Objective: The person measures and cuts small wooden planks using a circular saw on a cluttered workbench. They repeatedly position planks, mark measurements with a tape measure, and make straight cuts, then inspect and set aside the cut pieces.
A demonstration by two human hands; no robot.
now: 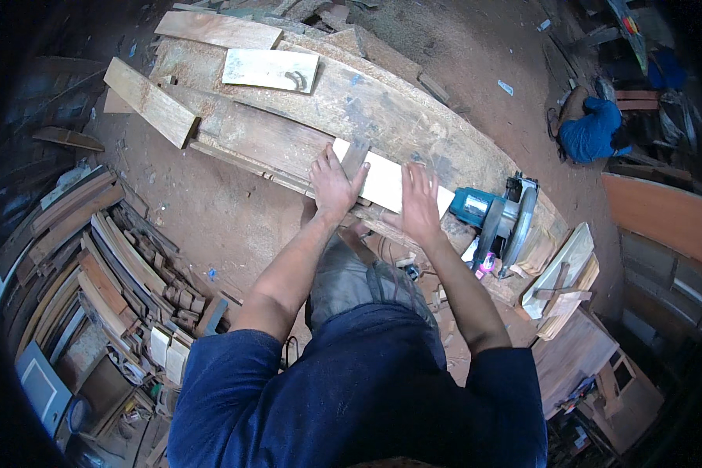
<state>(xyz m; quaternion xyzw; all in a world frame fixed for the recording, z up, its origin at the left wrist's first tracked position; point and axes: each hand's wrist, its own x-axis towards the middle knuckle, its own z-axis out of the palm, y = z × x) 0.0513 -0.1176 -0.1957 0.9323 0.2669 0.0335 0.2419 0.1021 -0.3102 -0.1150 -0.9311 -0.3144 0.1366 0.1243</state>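
A pale, freshly cut board [381,182] lies across the near side of a wooden workbench [320,109]. A short dark wooden strip [356,154] sits crosswise on its left end. My left hand [337,186] holds this strip against the board, thumb on one side and fingers on the other. Further right, my right hand [421,204] rests across the board with its fingers stretched out toward the far edge and its thumb by the near edge. Just beyond the board's right end stands a teal circular saw [476,207].
Loose planks [150,101] and a pale board offcut [269,70] lie on the bench's left part, amid sawdust. Stacked timber [105,273] fills the lower left. Crossed wood pieces [558,290] rest on boards at right. A person in blue [593,131] crouches at far right.
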